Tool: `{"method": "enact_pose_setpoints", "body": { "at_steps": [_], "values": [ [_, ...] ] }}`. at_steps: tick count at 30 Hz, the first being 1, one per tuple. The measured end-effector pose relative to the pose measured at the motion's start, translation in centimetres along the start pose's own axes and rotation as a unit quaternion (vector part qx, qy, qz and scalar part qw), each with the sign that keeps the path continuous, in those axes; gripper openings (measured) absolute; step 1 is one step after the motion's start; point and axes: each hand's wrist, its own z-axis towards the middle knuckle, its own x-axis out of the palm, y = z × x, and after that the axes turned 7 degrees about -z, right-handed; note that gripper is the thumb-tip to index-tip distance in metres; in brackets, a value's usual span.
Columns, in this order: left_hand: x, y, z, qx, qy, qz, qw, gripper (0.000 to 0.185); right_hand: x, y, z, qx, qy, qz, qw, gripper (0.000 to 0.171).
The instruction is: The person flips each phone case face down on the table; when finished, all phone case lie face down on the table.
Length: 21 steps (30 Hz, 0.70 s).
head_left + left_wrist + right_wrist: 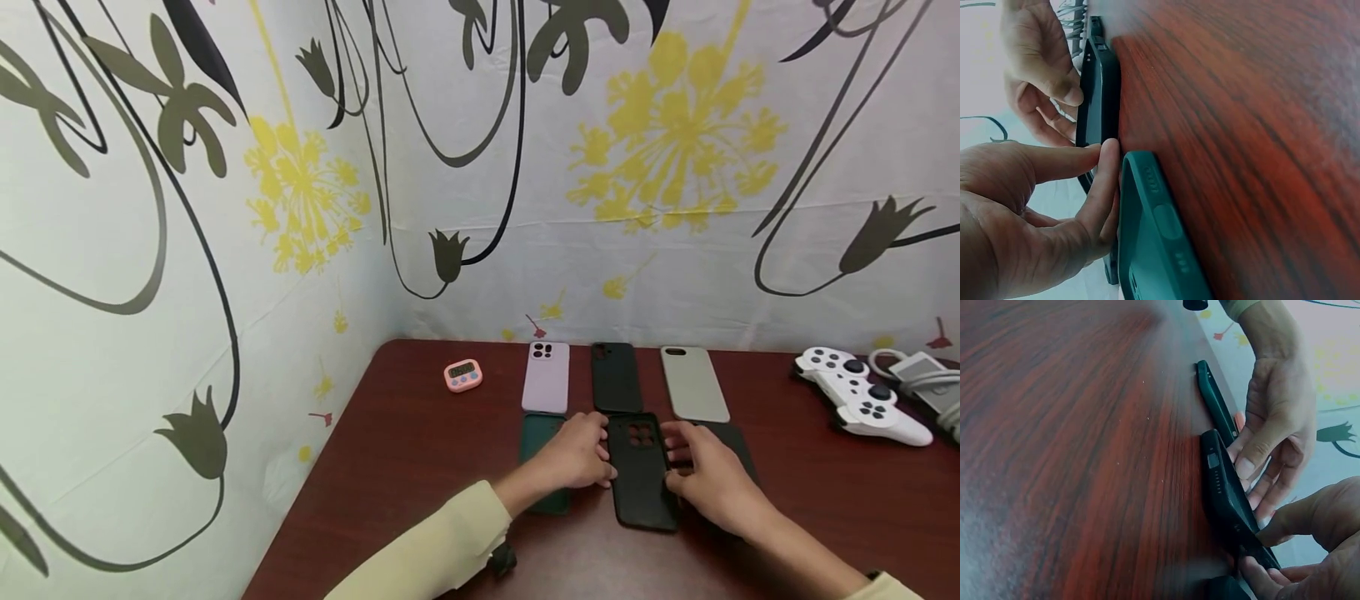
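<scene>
A black phone case (642, 483) lies open side up between the two hands, in the middle of the front row. At its left edge, my left hand (576, 450) pinches the rim between thumb and fingers, as the left wrist view shows. My right hand (708, 477) grips the opposite edge, its thumb over the rim (1244, 528) and its fingers outside. Beside the left hand is a green phone case (551, 502), partly covered by that hand. Another dark case (738, 442) is mostly hidden under the right hand.
Behind stand a lilac case (546, 379), a dark case (617, 379) and a pale grey case (693, 385) in a row. A pink timer (462, 376) is at the left. A white game controller (862, 400) and a corded grey device (926, 383) are at the right, near the wall.
</scene>
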Motion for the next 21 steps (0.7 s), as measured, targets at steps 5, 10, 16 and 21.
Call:
{"method": "enact_pose_setpoints", "body": {
  "at_steps": [5,10,16,21],
  "values": [
    [-0.1,-0.1,0.0,0.005,-0.001,0.014,0.9999,0.074,-0.3,-0.1,-0.3,0.023,0.006,0.040,0.999,0.071],
    [0.0,-0.1,0.1,0.017,0.000,0.040,0.9991,0.073,-0.9,-0.3,-0.4,0.045,0.013,0.095,0.994,0.072],
    [0.1,-0.1,0.3,0.029,-0.002,0.049,0.9984,0.079,-0.9,-0.2,-0.8,0.052,-0.001,0.124,0.991,0.067],
    [0.3,0.0,0.5,0.029,-0.002,0.049,0.9984,0.079,-0.5,0.4,-1.3,0.053,-0.023,0.121,0.991,0.063]
  ]
}}
